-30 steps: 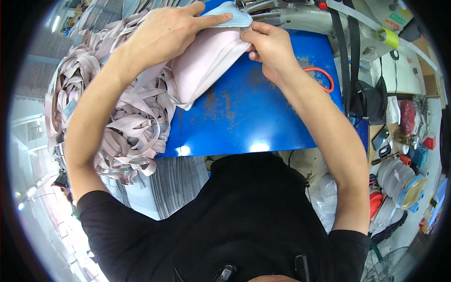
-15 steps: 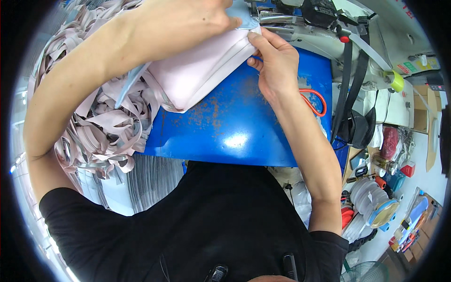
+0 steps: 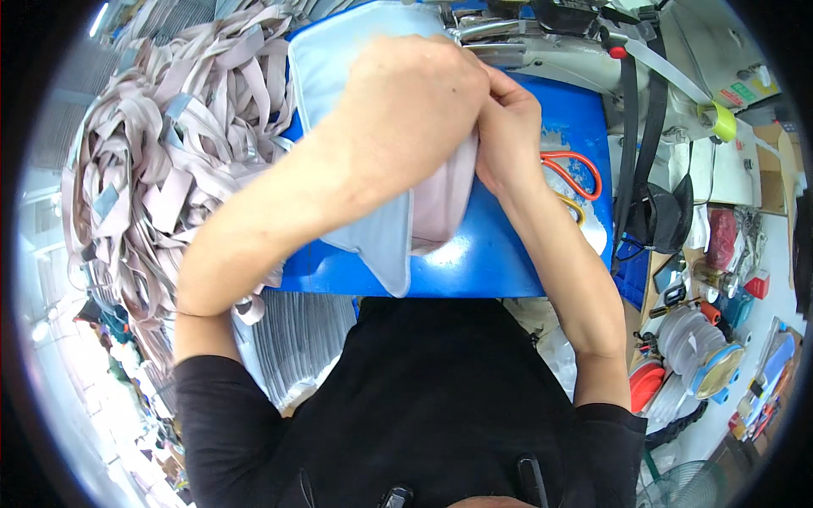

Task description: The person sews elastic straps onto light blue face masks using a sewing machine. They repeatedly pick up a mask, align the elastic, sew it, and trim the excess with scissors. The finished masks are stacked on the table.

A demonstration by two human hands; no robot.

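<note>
"Pale blue and pink cloth (image 3: 326, 63): how will it handle?"
"In the head view, light, soft, floppy, I'd judge; take it by the edges. It lies on the blue tabletop (image 3: 500, 262), under the left hand (image 3: 423, 93)."
"Gripped?"
"Its fingers are hidden; the right hand (image 3: 512, 118) curls beside it. I cannot tell what either pinches."
"Around?"
"Fabric-strip heap (image 3: 169, 169) to the left, sewing machine (image 3: 567, 66) beyond."

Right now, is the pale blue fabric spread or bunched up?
Spread, where visible: the pale blue fabric lies broad and smooth beyond the left hand. Under that hand, cannot tell.
</note>
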